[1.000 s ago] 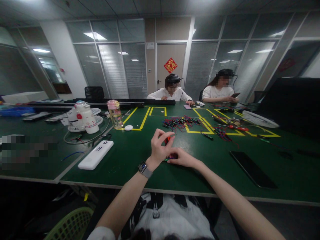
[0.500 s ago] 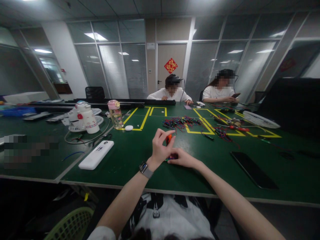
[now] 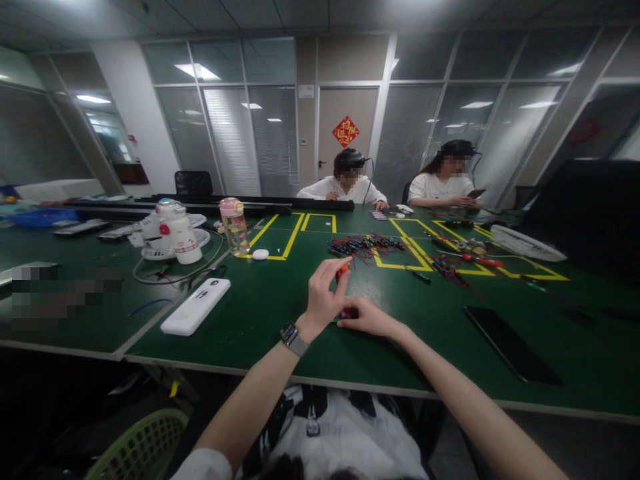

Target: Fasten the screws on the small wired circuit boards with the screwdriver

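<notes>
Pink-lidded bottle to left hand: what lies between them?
In the head view, a white oval item, yellow tape, a white speck and green tabletop lie between the pink-lidded bottle and the left hand.

Phone (image 3: 511,344) lies right of the hands (image 3: 341,308); power bank (image 3: 196,307), left. Wire pile (image 3: 367,246) sits beyond them. Bottle (image 3: 234,228) stands beyond, left.

Wearer: grey-banded watch (image 3: 294,338), dark square face, on left wrist; white short sleeve (image 3: 204,465); white top (image 3: 345,437) with black patches, small figure motif at front.
</notes>
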`<state>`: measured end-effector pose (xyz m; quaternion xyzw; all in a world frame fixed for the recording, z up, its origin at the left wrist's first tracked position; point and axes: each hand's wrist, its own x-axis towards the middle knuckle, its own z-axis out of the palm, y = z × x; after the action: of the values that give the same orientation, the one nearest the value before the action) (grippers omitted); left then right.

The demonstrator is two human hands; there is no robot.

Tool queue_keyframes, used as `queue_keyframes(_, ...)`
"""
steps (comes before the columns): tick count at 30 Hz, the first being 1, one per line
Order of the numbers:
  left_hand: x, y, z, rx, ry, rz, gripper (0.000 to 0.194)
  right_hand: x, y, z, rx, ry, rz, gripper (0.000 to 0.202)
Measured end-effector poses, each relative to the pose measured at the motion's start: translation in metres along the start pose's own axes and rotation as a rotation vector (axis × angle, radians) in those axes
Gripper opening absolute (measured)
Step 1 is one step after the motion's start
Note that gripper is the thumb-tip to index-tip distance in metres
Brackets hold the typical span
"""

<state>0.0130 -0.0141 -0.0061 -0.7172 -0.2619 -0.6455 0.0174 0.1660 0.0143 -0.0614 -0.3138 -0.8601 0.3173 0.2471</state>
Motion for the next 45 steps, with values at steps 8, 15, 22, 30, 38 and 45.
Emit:
queue_keyframes(8,-0.0019,0.0004,-0.0008,0.067,0.009,-0.008,0.018,0.0002,-0.0003,0.0001,0.017,-0.007,-0.004,0.011)
queue_keyframes(15,-0.0026,0.0003,0.0011,0.011,-0.037,0.032,0.025,0.0009,0.0003,0.0004,0.004,-0.008,-0.018,0.015)
queue_keyframes(22,-0.0019,0.0004,0.0006,0.077,0.081,0.037,0.010,-0.0002,-0.0011,-0.0009,0.001,-0.009,0.015,0.018)
queue_keyframes(30,-0.0021,0.0016,-0.0015,-0.025,-0.060,-0.013,0.031,0.0005,-0.0017,-0.0003,0.010,-0.004,-0.015,0.013)
queue_keyframes(38,0.0002,0.0018,0.0001,0.013,0.049,0.014,0.014,-0.0003,-0.0007,-0.0005,-0.007,0.004,0.011,0.017)
queue_keyframes(45,0.0010,0.0019,-0.0002,0.030,0.011,-0.026,0.013,0.0000,-0.0005,-0.0008,0.001,-0.006,0.005,0.014)
